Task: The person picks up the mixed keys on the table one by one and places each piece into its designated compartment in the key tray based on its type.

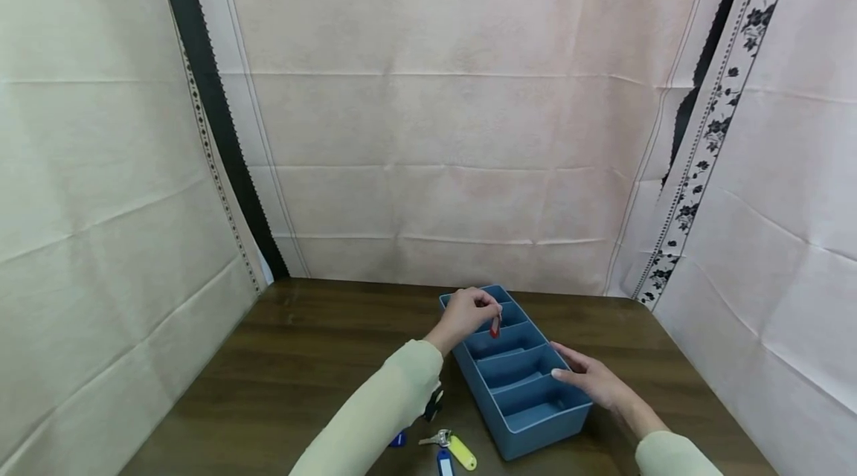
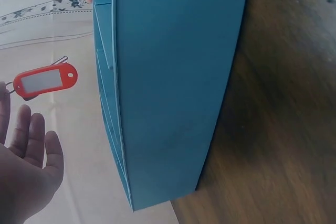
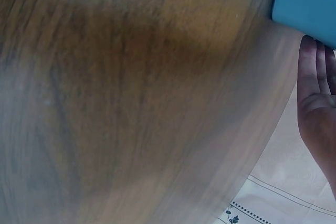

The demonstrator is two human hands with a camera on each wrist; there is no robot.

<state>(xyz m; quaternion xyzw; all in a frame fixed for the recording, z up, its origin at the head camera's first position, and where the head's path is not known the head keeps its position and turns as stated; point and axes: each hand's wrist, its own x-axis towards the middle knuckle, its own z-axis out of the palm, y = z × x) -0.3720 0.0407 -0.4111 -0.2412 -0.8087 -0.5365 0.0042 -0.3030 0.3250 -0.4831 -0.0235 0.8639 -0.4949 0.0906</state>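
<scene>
Over the far part of a blue compartment tray [image 1: 535, 431], my left hand [image 1: 466, 317] pinches a key ring, from which a red key tag [image 1: 495, 326] hangs. In the left wrist view, the red key tag [image 2: 46, 80] has a white label, and part of a key shows behind it. The other fingers of the left hand [image 2: 34, 166] are loosely bent. My right hand [image 1: 588, 378] holds the tray's right side, thumb at the rim and fingers along the outer wall. From the right wrist, the hand [image 3: 317, 87] shows against the tray [image 3: 310, 9].
Near the table's front lie a yellow key tag [image 1: 462, 453], a key [image 1: 437, 439] and a blue key tag [image 1: 445, 462]. Another blue item [image 1: 398, 439] and a black item [image 1: 433, 405] are partly behind the left sleeve. Cloth curtains [image 1: 428, 111] surround the wooden table [image 1: 301, 357].
</scene>
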